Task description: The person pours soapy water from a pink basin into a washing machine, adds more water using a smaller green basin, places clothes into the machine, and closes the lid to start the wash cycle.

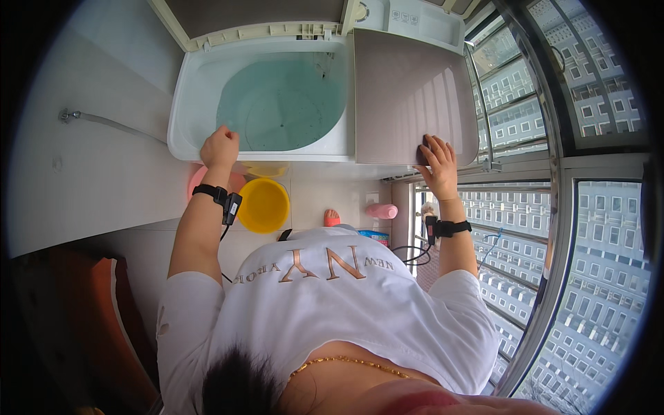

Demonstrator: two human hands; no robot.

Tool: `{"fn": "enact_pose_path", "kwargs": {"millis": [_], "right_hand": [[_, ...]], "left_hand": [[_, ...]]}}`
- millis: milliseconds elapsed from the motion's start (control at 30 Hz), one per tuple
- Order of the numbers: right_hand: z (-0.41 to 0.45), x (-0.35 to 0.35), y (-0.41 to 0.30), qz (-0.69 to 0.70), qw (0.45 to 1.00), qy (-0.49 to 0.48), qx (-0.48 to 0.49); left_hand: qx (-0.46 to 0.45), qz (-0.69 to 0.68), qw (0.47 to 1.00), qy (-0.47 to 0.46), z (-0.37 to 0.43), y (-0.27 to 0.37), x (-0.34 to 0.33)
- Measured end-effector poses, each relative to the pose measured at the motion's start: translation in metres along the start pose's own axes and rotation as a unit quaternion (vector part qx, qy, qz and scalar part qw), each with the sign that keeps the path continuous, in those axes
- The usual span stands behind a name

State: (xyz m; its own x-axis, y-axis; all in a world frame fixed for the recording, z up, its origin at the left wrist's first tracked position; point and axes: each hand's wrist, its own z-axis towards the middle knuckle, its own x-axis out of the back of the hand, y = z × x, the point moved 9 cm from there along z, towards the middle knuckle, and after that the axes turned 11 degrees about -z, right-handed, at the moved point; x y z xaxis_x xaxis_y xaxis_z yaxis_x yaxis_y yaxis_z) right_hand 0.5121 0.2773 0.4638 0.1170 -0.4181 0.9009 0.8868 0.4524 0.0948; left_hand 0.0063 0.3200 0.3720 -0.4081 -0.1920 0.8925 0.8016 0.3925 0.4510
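Observation:
A twin-tub washing machine stands before me, its left tub (pixel 280 106) holding bluish water beneath a raised lid (pixel 259 15). Over the front left rim of that tub is my left hand (pixel 220 148), its fingers curled; whether they hold anything cannot be told. My right hand (pixel 439 165) rests at the front edge of the lowered right lid (pixel 410 98), fingers spread over a dark spot that looks like a handle recess. The control panel (pixel 399 18) with a dial lies behind the right lid.
On the floor stand a yellow basin (pixel 263 206), a pink basin (pixel 194 181) and a pink bottle (pixel 382 211). A grey hose (pixel 111 123) runs from a wall tap to the machine. Windows with metal rails (pixel 519 124) line the right side.

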Motion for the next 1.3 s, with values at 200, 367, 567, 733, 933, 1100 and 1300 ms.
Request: {"fn": "enact_pose_path", "kwargs": {"millis": [200, 367, 567, 733, 933, 1100, 1300], "right_hand": [[0.056, 0.022, 0.01, 0.222, 0.963, -0.151, 0.0], [0.213, 0.073, 0.05, 0.302, 0.95, -0.071, -0.037], [0.352, -0.044, 0.086, 0.382, 0.88, -0.179, -0.216], [0.377, -0.108, 0.026, 0.28, 0.914, -0.196, -0.217], [0.403, -0.183, 0.043, 0.275, 0.906, -0.208, -0.245], [0.424, -0.215, 0.059, 0.202, 0.939, -0.198, -0.195], [0.449, -0.253, 0.084, 0.069, 0.974, -0.192, -0.103]], "left_hand": [[0.002, 0.001, 1.0, 0.009, 0.002, -0.007, -0.002], [0.007, -0.003, 1.0, 0.022, 0.001, -0.015, 0.006], [-0.011, -0.031, 0.999, 0.023, 0.007, -0.013, 0.004], [-0.01, -0.026, 0.999, 0.044, -0.002, -0.032, 0.011], [0.02, -0.025, 0.998, 0.06, -0.004, -0.021, 0.025], [-0.038, -0.065, 0.995, 0.068, -0.003, -0.019, 0.023], [-0.033, -0.057, 0.995, 0.072, 0.0, -0.024, 0.019]]}}
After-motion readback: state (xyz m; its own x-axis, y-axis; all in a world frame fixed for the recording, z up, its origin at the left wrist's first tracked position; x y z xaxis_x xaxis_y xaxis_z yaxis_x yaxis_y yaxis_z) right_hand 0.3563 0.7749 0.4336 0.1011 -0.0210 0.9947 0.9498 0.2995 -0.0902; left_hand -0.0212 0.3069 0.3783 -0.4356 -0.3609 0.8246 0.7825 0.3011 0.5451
